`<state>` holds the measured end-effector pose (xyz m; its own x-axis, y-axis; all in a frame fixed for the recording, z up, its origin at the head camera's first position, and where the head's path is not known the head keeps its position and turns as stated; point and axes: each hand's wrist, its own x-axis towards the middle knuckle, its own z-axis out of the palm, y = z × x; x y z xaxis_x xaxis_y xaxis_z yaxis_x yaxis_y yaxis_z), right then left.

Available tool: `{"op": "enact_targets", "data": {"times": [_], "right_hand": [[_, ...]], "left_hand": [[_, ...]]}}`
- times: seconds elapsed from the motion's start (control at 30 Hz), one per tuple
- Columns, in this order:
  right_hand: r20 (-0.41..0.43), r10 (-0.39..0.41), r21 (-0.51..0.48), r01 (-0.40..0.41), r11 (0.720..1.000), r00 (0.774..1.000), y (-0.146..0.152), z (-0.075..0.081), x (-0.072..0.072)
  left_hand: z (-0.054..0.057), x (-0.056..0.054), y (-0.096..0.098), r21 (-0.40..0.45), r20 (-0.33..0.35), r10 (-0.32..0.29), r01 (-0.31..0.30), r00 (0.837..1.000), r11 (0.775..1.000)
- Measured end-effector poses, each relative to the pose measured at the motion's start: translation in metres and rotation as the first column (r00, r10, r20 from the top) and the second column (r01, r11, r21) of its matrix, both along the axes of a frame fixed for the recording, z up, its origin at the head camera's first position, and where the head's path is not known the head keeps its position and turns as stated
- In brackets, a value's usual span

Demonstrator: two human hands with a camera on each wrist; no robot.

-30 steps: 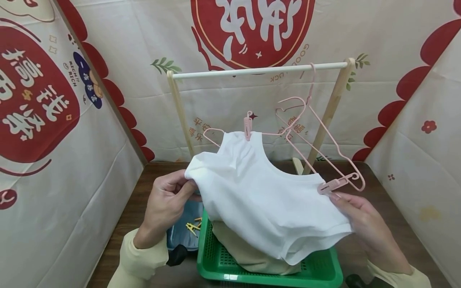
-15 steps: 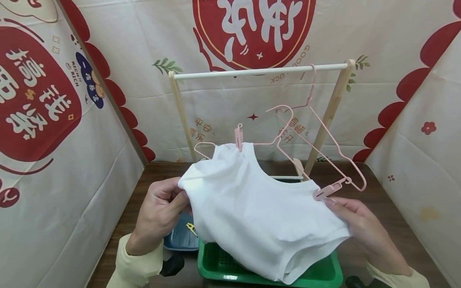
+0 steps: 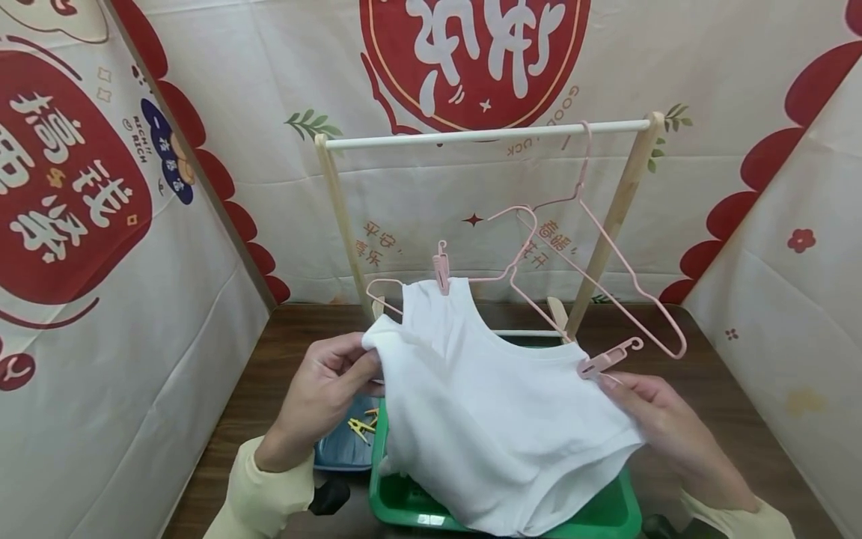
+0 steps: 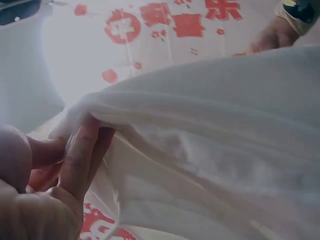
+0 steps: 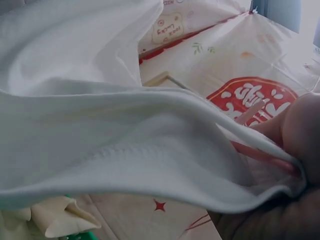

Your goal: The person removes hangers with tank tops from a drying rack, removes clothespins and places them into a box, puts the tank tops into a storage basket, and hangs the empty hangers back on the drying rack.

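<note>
A white sleeveless top hangs on a pink hanger, tilted over the green basket. Two pink clips sit at its shoulders, a left clip and a right clip. My left hand pinches the armhole edge on the left, thumb against fingers. In the left wrist view the cloth drapes away from those fingers. My right hand pinches the other shoulder just below its clip. In the right wrist view, the pink hanger end shows inside the armhole at that hand.
Behind stands a wooden rack with a white rail, from which a second pink hanger hangs at the right. The green basket stands below the top. A blue tray with yellow clips lies left of it.
The top and its hanger have come down and slightly left, apart from the second hanger. My left hand shifted left, then back right. Both hands keep their hold.
</note>
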<state>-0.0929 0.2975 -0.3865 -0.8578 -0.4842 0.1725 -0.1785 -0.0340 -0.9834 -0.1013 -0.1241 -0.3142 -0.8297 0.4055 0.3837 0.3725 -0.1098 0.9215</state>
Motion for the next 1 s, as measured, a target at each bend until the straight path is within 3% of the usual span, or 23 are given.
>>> {"op": "enact_targets", "data": {"times": [0.17, 0.3, 0.57, 0.8, 1.0], "right_hand": [[-0.050, 0.030, -0.036, -0.032, 0.999, 0.998, -0.001, -0.010, -0.006], [-0.076, 0.043, -0.009, -0.044, 0.999, 0.996, -0.001, -0.018, -0.010], [-0.066, 0.069, -0.034, -0.071, 0.997, 0.995, 0.001, -0.030, -0.014], [-0.009, -0.002, 0.017, 0.002, 1.000, 1.000, 0.006, -0.035, -0.015], [0.036, -0.014, 0.039, 0.013, 0.999, 0.999, 0.011, -0.041, -0.020]], "left_hand": [[-0.018, -0.010, 0.001, -0.046, 0.087, -0.001, 0.005, 0.996, 0.999], [-0.029, -0.015, 0.002, -0.085, 0.151, 0.003, 0.010, 0.988, 0.996], [-0.047, -0.023, 0.003, -0.164, 0.261, 0.048, -0.005, 0.964, 0.986], [-0.062, -0.032, 0.003, -0.265, 0.295, 0.098, -0.017, 0.951, 0.964], [-0.079, -0.040, 0.006, -0.324, 0.300, 0.126, -0.023, 0.946, 0.946]]}}
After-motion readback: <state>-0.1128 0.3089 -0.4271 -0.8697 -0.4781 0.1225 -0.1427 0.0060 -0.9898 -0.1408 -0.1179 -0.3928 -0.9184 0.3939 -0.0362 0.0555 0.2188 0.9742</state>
